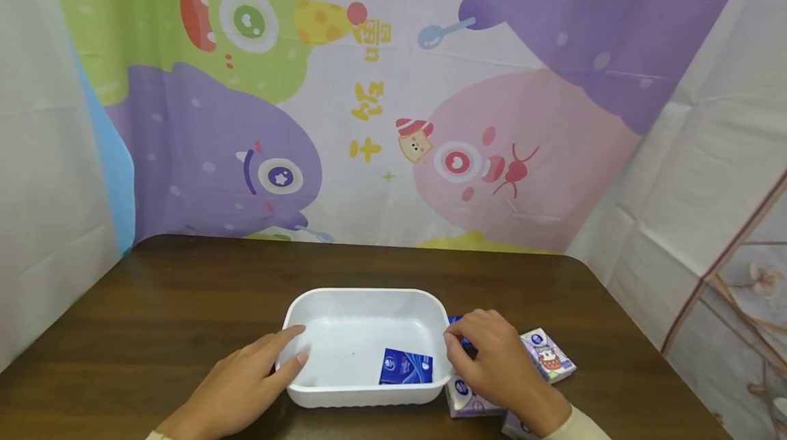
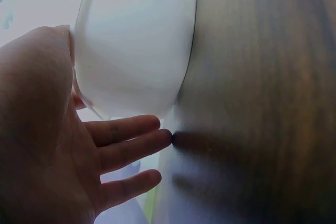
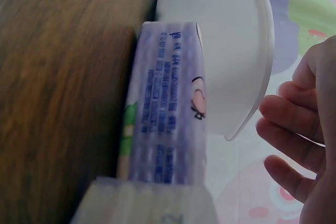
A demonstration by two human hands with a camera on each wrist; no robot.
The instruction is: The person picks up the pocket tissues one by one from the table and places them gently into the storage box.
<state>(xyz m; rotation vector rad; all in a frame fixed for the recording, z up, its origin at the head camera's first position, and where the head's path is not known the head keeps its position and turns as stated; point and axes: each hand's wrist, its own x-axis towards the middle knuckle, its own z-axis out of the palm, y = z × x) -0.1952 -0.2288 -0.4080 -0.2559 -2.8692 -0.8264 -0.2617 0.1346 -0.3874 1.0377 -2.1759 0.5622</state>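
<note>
A white plastic basin (image 1: 356, 395) stands on the table, with a blue tissue pack (image 1: 406, 367) lying in its near right corner. At the basin's left end is my left hand (image 1: 242, 378), thumb and index finger over the rim. Seen from the left wrist, its other fingers (image 2: 131, 148) reach out straight beside the basin's outer wall. My right hand (image 1: 494, 358) is at the right rim with loosely bent fingers. Nothing shows between those fingers (image 3: 294, 119) in the right wrist view. Whether they touch the rim, I cannot tell.
Right of the basin lie purple cartoon tissue packs (image 1: 549, 356), partly under my right hand and forearm. One purple pack (image 3: 168, 103) stands close to the basin wall. A bit of blue pack (image 1: 455, 320) shows behind the right hand. A printed curtain (image 1: 381, 208) hangs behind the table.
</note>
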